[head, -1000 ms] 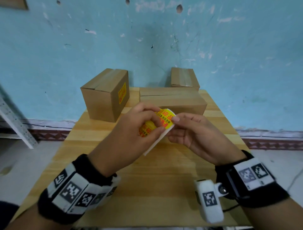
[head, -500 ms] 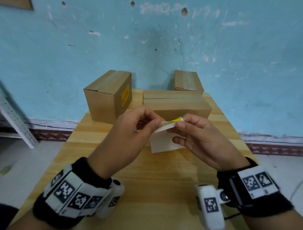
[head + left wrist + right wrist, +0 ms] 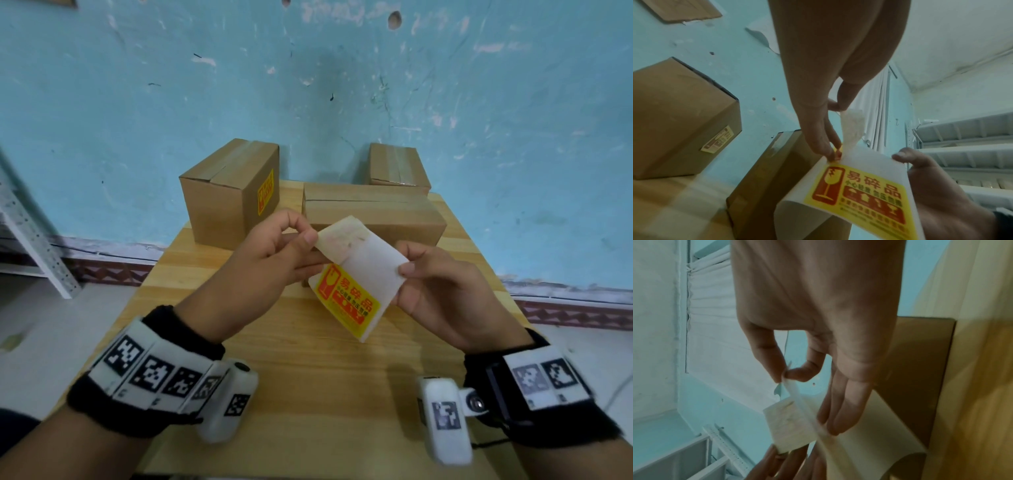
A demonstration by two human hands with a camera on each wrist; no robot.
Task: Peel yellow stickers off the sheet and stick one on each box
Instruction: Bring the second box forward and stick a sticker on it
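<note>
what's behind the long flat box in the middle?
Behind the long flat box a smaller taped box stands against the blue wall. Only its top and upper front show; its lower part is hidden.

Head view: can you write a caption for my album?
Two hands peel a yellow sticker off its sheet above a table of boxes.

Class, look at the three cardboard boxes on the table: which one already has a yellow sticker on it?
The left box: a yellow sticker sits on its right side face. The middle box and back right box show none.
</note>
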